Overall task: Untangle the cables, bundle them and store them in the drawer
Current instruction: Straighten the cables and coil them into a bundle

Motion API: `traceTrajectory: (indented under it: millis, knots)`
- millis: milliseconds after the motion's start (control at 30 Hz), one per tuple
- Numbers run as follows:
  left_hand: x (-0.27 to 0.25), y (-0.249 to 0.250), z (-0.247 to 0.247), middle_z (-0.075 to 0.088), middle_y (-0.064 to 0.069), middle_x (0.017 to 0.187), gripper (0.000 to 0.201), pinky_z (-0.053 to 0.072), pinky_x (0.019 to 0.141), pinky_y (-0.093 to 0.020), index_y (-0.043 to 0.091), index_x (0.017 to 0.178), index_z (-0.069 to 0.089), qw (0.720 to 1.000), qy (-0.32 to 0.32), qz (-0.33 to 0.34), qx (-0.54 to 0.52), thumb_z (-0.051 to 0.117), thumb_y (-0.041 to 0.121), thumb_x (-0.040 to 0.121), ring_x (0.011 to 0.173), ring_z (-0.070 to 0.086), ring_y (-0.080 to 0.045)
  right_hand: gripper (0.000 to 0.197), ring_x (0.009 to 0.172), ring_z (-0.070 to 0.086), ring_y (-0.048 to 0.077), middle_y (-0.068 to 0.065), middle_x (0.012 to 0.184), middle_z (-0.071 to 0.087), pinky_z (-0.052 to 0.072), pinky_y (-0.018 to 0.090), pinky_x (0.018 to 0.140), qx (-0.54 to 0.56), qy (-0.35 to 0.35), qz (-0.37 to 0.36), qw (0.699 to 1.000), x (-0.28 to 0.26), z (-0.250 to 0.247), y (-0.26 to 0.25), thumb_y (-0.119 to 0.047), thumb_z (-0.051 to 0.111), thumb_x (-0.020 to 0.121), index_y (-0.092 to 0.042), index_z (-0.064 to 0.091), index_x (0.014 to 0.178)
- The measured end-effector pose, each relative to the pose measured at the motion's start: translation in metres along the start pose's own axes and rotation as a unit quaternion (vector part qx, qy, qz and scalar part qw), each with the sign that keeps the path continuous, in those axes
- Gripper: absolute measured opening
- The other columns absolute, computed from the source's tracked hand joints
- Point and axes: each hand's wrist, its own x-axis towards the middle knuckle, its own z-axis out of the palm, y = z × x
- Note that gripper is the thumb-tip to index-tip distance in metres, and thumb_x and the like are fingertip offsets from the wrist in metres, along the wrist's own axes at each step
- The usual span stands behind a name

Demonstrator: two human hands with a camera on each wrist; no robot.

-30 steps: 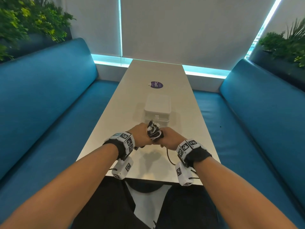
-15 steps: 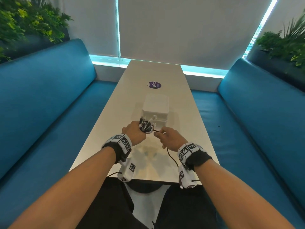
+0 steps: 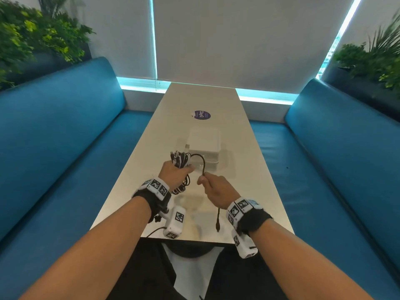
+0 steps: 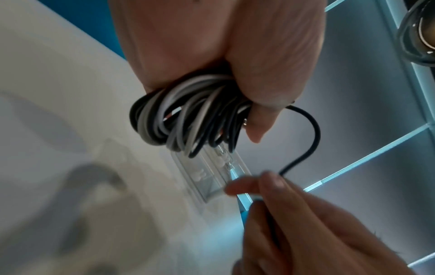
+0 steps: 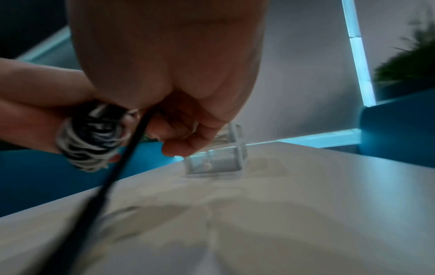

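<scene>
My left hand [image 3: 176,173] grips a coiled bundle of black and white cables [image 3: 181,161] above the near part of the table; the bundle's loops [image 4: 186,119] hang below the palm, and connector ends stick up from the top. One black cable [image 3: 202,162] arcs out of the bundle to my right hand [image 3: 213,186], which pinches it between thumb and fingers; its free end with a plug [image 3: 218,224] dangles under the wrist. In the right wrist view the black cable [image 5: 113,171] runs down past the bundle [image 5: 92,141]. A small white drawer box [image 3: 204,148] stands just beyond both hands.
The long pale table [image 3: 249,185] has a round purple sticker [image 3: 202,115] farther back. Blue benches [image 3: 54,159] run along both sides, with plants [image 3: 36,37] behind them. The drawer box's translucent front [image 5: 216,161] faces me, closed.
The hands have drawn apart: the left lifted the bundle slightly left, the right pulled away, drawing a loop of black cable out between them. The head view tilted a little.
</scene>
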Motion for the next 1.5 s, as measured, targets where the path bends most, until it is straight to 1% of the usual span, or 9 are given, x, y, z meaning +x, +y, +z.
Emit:
traceTrajectory:
  millis: [167,267,433,633,833,933,1133,1333,1500]
  knots:
    - [-0.002,-0.004,0.01,0.074,-0.007,0.08,0.038,0.052,0.079,-0.037,0.012,0.087,0.076,0.996,-0.078,-0.032,-0.042,0.082,0.042,0.064,0.078,0.068,-0.024,0.041,0.084,0.061,0.023,0.005,0.09,0.065,0.044,0.031,0.068,0.007,-0.104,0.055,0.993,0.002,0.0,-0.015,-0.03,0.029,0.103,-0.013,0.064,0.092]
    - [-0.005,-0.005,0.008,0.076,-0.01,0.099,0.029,0.055,0.09,-0.045,0.003,0.1,0.074,0.985,-0.153,-0.042,-0.072,0.072,0.021,0.078,0.094,0.071,-0.032,0.041,0.074,0.053,0.012,-0.005,0.084,0.058,0.039,0.022,0.061,0.055,-0.136,0.086,0.985,0.0,-0.004,-0.019,-0.031,0.028,0.104,-0.015,0.061,0.086]
    - [-0.013,-0.001,0.008,0.07,-0.031,0.09,0.015,0.053,0.07,-0.036,-0.014,0.089,0.068,0.978,-0.191,-0.026,-0.083,0.063,-0.001,0.083,0.07,0.064,-0.04,0.038,0.066,0.049,0.009,-0.002,0.088,0.059,0.038,0.022,0.057,0.058,-0.15,0.082,0.984,0.001,-0.005,-0.016,-0.031,0.026,0.106,-0.019,0.058,0.088]
    - [-0.011,0.006,0.014,0.071,-0.025,0.081,0.005,0.057,0.073,-0.042,-0.002,0.081,0.066,0.988,-0.104,-0.013,-0.111,0.07,0.001,0.083,0.072,0.07,-0.036,0.03,0.08,0.061,0.023,-0.004,0.088,0.056,0.052,0.038,0.077,0.074,-0.166,0.106,0.978,0.0,-0.005,-0.009,-0.03,0.033,0.101,-0.019,0.06,0.104]
    - [0.004,0.014,-0.002,0.055,-0.014,0.051,0.037,0.054,0.058,-0.036,0.005,0.061,0.056,0.993,-0.012,-0.008,-0.114,0.074,0.024,0.088,0.048,0.059,-0.029,0.033,0.068,0.064,0.02,0.005,0.087,0.059,0.052,0.035,0.07,0.064,-0.178,0.15,0.97,-0.014,0.002,0.013,-0.035,0.035,0.102,-0.013,0.059,0.095]
    - [0.004,0.01,-0.003,0.054,-0.013,0.05,0.03,0.048,0.051,-0.031,0.006,0.067,0.058,0.998,-0.038,0.013,-0.05,0.075,0.023,0.087,0.043,0.052,-0.025,0.039,0.069,0.058,0.019,-0.001,0.084,0.058,0.048,0.028,0.062,0.02,-0.177,0.125,0.976,-0.016,0.0,0.01,-0.039,0.035,0.103,-0.016,0.062,0.091]
    - [-0.005,-0.014,0.011,0.06,-0.004,0.054,0.036,0.044,0.053,-0.025,0.02,0.056,0.06,0.967,-0.195,0.069,0.149,0.08,0.04,0.079,0.05,0.055,-0.018,0.033,0.117,0.055,0.021,0.002,0.129,0.059,0.041,0.035,0.102,-0.002,-0.204,0.084,0.975,-0.007,-0.002,0.002,-0.023,0.04,0.099,-0.017,0.063,0.121]
    - [-0.011,-0.021,0.015,0.073,-0.005,0.076,0.018,0.055,0.059,-0.032,0.022,0.085,0.075,0.925,-0.301,0.055,0.226,0.081,0.032,0.072,0.06,0.066,-0.018,0.02,0.082,0.056,0.02,0.01,0.095,0.064,0.047,0.036,0.073,0.054,-0.133,0.062,0.988,-0.012,-0.009,0.017,-0.018,0.046,0.097,-0.009,0.063,0.102]
    - [-0.018,-0.018,0.028,0.071,-0.003,0.095,0.028,0.054,0.067,-0.032,0.022,0.103,0.065,0.881,-0.244,0.122,0.386,0.074,0.026,0.077,0.078,0.067,-0.022,0.028,0.104,0.061,0.025,0.006,0.116,0.066,0.049,0.04,0.093,0.002,-0.123,0.089,0.988,-0.008,-0.01,0.026,-0.02,0.054,0.092,-0.014,0.061,0.118]
